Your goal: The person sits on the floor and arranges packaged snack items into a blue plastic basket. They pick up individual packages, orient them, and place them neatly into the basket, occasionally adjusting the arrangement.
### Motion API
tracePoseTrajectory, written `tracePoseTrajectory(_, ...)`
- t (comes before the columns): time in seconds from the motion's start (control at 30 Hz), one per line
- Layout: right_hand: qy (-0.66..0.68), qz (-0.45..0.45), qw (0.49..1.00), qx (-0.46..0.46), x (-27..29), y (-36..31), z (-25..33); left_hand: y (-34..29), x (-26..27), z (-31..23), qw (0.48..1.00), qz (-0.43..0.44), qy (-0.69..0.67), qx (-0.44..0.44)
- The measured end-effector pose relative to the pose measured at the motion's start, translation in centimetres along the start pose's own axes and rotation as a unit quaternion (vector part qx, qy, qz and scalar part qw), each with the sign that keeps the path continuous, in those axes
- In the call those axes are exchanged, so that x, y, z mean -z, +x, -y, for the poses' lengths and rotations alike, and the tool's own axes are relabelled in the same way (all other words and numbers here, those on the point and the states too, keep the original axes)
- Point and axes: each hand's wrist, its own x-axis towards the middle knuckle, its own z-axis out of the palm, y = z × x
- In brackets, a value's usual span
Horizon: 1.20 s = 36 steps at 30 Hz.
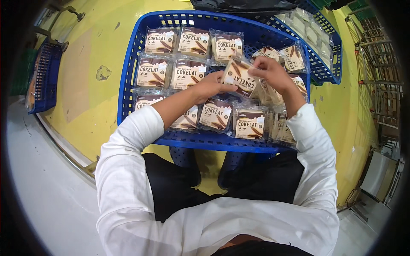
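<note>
Both hands are at one square packaged sandwich (240,77), wrapped in clear film with a brown and cream label, over the middle of a blue plastic crate (205,143). Its print is turned upside down to me. My left hand (210,86) grips its left edge, thumb along the near side. At its upper right corner, my right hand (271,73) pinches the wrapper. Matching packs, such as this one (250,124), stand in rows across the left and near side of the crate. To the right, other packs (294,59) lean at angles, partly hidden by my right hand.
Beyond and to the right stands another blue crate (336,55) with pale wrapped packs. A black bag or cover (243,6) lies at the far edge. At the far left is a blue crate (48,81); metal racks (380,81) line the right. My legs are close below the crate.
</note>
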Motion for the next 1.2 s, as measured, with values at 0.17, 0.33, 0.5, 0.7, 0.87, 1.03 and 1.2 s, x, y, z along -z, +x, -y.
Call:
tracePoseTrajectory(0.17, -0.162, -0.198, 0.929, 0.266, 1.9, -1.8, 3.2, -0.4, 0.0, -3.8, 0.988, 0.004, 0.119, -0.098)
tracePoseTrajectory(0.33, -0.315, -0.003, 0.917, 0.245, -0.5, -1.4, 5.9, -0.6, 1.2, -7.4, 0.870, 0.041, 0.454, -0.188)
tracePoseTrajectory(0.5, -0.125, 0.081, 0.987, 0.056, -1.7, 1.2, 0.2, -0.6, 3.0, -8.0, 0.897, -0.098, 0.349, -0.253)
tracePoseTrajectory(0.7, 0.101, -0.045, 0.986, -0.125, -3.6, 2.5, -3.9, -1.8, 6.0, -2.3, 0.665, -0.100, 0.673, -0.308)
tracePoseTrajectory(0.87, 0.200, -0.091, 0.967, -0.127, -4.2, 3.6, -4.5, -3.8, 6.1, -0.9, 0.582, -0.165, 0.751, -0.266)
tracePoseTrajectory(1.03, 0.158, -0.111, 0.958, -0.213, -8.9, 2.0, -3.5, -4.9, 3.4, -1.2, 0.627, -0.088, 0.729, -0.259)
tracePoseTrajectory(1.2, 0.159, -0.109, 0.967, -0.164, -10.6, 2.9, -6.9, -5.9, 0.7, 2.2, 0.643, 0.069, 0.730, -0.221)
